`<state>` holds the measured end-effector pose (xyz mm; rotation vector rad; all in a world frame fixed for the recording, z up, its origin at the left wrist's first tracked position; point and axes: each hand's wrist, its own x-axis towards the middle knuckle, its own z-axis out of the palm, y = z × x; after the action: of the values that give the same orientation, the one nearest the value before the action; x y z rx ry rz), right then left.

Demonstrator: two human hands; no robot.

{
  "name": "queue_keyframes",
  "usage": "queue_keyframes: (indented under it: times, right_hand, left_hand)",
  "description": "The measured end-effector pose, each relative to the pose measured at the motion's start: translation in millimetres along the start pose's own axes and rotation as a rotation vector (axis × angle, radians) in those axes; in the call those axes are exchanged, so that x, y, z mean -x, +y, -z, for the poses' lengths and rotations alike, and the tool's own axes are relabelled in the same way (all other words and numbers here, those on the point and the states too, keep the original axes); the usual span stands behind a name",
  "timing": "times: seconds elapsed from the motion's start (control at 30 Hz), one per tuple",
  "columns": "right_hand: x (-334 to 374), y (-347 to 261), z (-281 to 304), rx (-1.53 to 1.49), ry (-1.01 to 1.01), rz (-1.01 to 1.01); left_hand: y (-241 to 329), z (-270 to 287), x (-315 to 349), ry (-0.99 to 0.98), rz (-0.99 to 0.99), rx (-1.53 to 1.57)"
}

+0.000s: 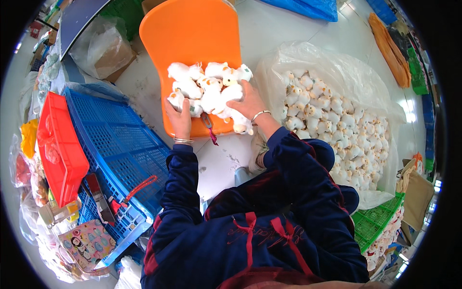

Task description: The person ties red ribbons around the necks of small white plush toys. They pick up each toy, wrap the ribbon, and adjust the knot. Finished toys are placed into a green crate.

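Note:
A heap of small white plush animals [210, 96] with orange-brown patches lies on the front of an orange chair seat [192, 36]. My left hand [180, 119] cups the heap's left side, thumb and fingers curved round a plush toy there. At the right side, my right hand [249, 101] has its thumb and fingers round another white plush toy [234, 92]; its far fingers are partly hidden. Between my hands, at the seat's front edge, lies a small pair of metal thread snips [206, 120] with a dark red cord [213, 137].
On the right, a large clear plastic bag [337, 62] holds many similar plush animals [337, 125], near a green crate [378, 221]. To the left stand a blue plastic crate [120, 139] and a red tray [60, 149]. A patterned pouch [86, 243] lies near them.

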<state>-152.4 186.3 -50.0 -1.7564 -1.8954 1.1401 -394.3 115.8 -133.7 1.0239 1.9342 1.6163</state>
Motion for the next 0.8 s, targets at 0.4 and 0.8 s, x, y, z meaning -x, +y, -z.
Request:
queue_keyframes:
  times: [0.4, 0.8]
  right_hand:
    - [15.3, 30.6, -6.7, 0.087, -0.049, -0.162]
    - [39.0, 17.6, 0.5, -0.457, -0.361, -0.379]
  left_hand:
    - [6.3, 22.9, -9.4, 0.113, 0.021, -0.07]
    - [-20.0, 19.2, -10.5, 0.085, -0.012, 0.078]
